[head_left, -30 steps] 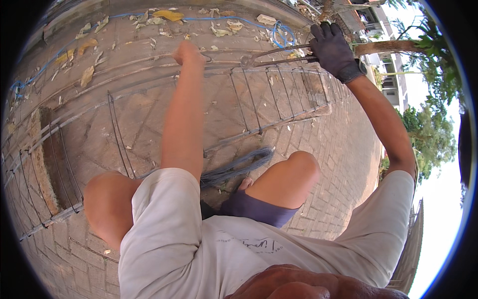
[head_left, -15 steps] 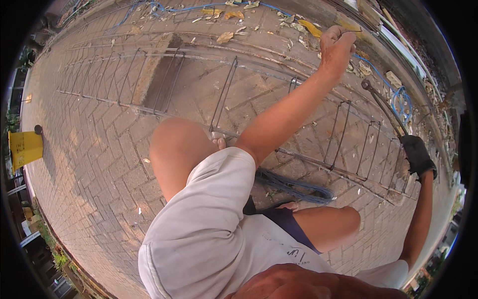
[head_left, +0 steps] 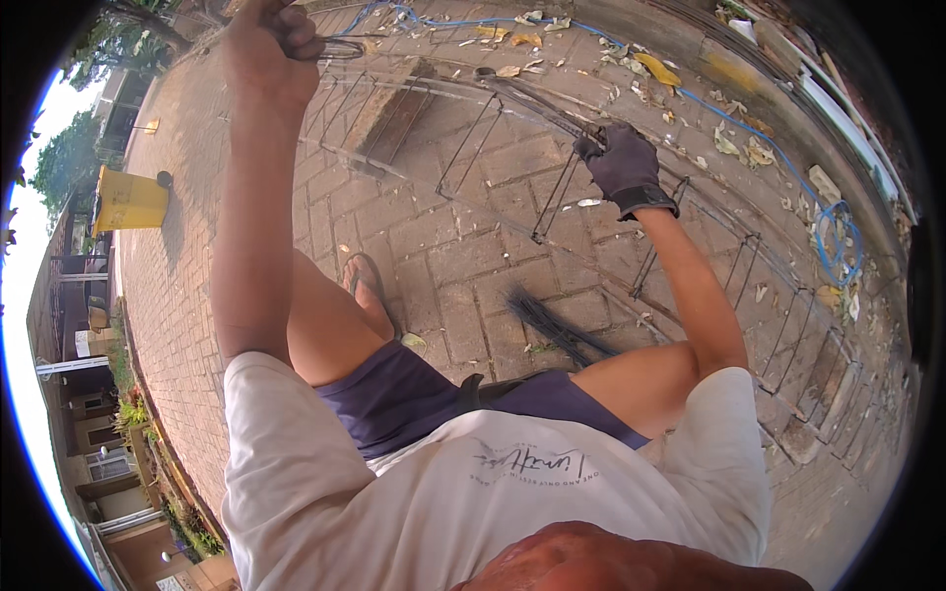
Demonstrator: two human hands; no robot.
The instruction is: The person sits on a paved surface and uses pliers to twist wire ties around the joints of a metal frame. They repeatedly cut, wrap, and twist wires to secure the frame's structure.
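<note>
My left hand (head_left: pixel 271 54) is bare and raised at the upper left, its fingers curled. A thin, dark bent wire (head_left: pixel 345 47) loops out beside its fingertips. In a dark glove, my right hand (head_left: pixel 626 167) is closed round the handles of long metal pincers (head_left: pixel 532 98), whose round head points left. Beneath both hands lies a long rebar cage (head_left: pixel 537 236) with thin rectangular stirrups; my left arm hides part of its far-left end. A bundle of dark tie wire (head_left: pixel 557 325) rests on the paving by my right knee.
A concrete block (head_left: pixel 389 113) stands under the cage. Blue cord (head_left: pixel 729 128) and dry leaves (head_left: pixel 655 69) lie along the kerb. Lengths of pipe (head_left: pixel 838 108) are stacked at the upper right. A yellow bin (head_left: pixel 130 200) stands on the brick paving at left.
My left hand has swung from the upper right to the upper left. My right hand has moved left over the cage with the pincers. The view has turned, showing more to the left.
</note>
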